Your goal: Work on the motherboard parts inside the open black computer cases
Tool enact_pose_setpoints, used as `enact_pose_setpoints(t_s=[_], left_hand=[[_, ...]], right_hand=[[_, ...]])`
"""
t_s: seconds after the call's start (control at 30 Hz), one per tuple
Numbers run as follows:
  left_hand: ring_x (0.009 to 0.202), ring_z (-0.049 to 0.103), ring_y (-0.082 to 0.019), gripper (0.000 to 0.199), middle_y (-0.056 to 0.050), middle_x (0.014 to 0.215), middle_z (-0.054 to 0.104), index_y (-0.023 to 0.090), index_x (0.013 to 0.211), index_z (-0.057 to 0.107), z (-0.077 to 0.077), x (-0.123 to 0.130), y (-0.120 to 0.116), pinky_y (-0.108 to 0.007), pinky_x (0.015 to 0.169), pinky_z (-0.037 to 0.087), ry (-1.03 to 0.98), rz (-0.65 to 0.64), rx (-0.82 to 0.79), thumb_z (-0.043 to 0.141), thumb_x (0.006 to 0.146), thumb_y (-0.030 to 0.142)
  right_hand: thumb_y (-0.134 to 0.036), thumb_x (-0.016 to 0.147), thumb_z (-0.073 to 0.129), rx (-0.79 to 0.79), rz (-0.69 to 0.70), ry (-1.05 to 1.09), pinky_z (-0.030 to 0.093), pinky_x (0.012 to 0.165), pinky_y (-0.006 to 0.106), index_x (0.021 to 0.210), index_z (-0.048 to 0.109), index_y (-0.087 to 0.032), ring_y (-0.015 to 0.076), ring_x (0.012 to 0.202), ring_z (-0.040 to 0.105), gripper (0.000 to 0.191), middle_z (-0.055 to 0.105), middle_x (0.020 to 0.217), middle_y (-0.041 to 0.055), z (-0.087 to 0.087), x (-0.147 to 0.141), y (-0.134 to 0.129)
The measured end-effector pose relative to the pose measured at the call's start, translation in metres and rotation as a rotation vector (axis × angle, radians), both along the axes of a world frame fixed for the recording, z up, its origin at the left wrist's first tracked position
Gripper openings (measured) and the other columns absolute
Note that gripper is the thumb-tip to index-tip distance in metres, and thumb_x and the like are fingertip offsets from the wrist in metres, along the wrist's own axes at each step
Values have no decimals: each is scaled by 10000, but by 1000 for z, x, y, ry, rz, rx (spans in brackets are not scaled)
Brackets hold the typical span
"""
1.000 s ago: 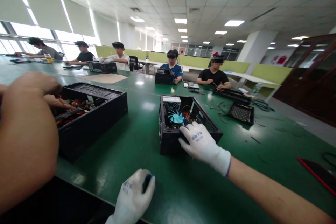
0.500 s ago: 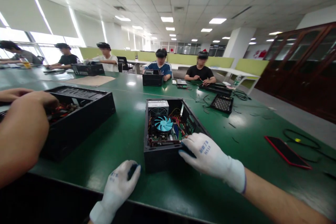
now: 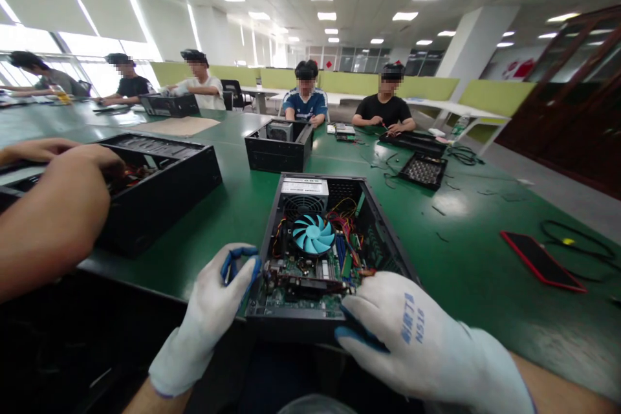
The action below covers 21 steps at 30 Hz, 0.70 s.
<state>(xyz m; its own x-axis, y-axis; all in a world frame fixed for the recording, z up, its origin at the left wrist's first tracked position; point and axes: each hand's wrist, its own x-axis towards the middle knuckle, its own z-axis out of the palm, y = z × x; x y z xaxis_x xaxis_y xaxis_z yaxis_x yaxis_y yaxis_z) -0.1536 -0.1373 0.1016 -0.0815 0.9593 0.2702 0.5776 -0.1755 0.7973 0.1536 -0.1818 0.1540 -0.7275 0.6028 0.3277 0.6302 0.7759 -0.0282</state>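
Observation:
An open black computer case (image 3: 405, 252) lies on its side in front of me. Inside are a blue fan (image 3: 313, 234), a silver power supply (image 3: 297, 189), a green circuit board (image 3: 310, 304) and coloured wires. My right hand (image 3: 402, 330), in a white glove with blue printing, grips the case's near edge toward the right, fingers inside and thumb outside. At the case's left wall is my left hand (image 3: 213, 301), also gloved, fingers curled and thumb close to the index fingertip. What its fingers hold, if anything, I cannot make out.
A neighbour's bare arm (image 3: 63, 207) reaches into another case (image 3: 165, 200) on the left. Across the green table are a further case (image 3: 279, 152), a black tray (image 3: 423, 170), cables (image 3: 466, 155) and several seated people. A red-edged black panel (image 3: 541, 260) lies right.
The computer case has come nearer to me, over the table's front edge, with my right hand still on it. My left hand has moved up to its left wall. The view has tilted down.

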Motion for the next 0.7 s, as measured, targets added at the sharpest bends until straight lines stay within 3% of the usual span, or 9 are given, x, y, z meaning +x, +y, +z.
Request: enact_pose_setpoints(t_s=[0.1,0.17,0.27,0.4,0.53,0.7], left_hand=[[813,663,-235,527,-13,879,708,231,1174,671,18,6,-3,-322,715,516,69,-24,-57,659,861,655],[875,682,-230,497,-4,954,730,251,1224,650,25,11,-7,-316,771,534,74,-97,-101,696,857,583],[1020,694,-227,411,-2,1111,744,270,1241,637,29,17,-19,-312,888,541,46,-184,-135,672,887,475],[1045,698,-222,355,-9,1137,745,261,1219,642,28,22,-33,-298,905,550,10,-186,-154,635,908,432],[1032,698,-219,335,-15,1116,746,249,1197,648,28,23,-36,-288,890,555,-2,-191,-147,628,910,421],[1009,698,-226,332,-25,1093,749,235,1179,656,28,22,-34,-301,885,558,4,-192,-148,624,904,418]], right_hand=[[-348,996,580,-22,-2,27,374,676,357,924,687,-192,192,723,580,202,677,822,43,2,1,-10],[-340,996,583,-33,-3,42,393,684,350,935,690,-199,190,736,598,187,687,834,41,4,3,-17],[-319,1021,536,-43,10,69,418,681,330,961,692,-214,178,726,610,198,700,841,39,14,4,-29],[-311,1043,489,-135,26,30,441,686,305,1015,694,-243,166,738,626,218,727,910,32,32,5,-30],[-394,1041,511,-198,-2,-194,440,728,320,946,693,-221,187,778,640,268,708,872,51,30,2,11],[-477,974,617,-80,-77,-489,461,816,398,1089,694,-159,284,939,672,346,719,1028,135,7,-17,77]])
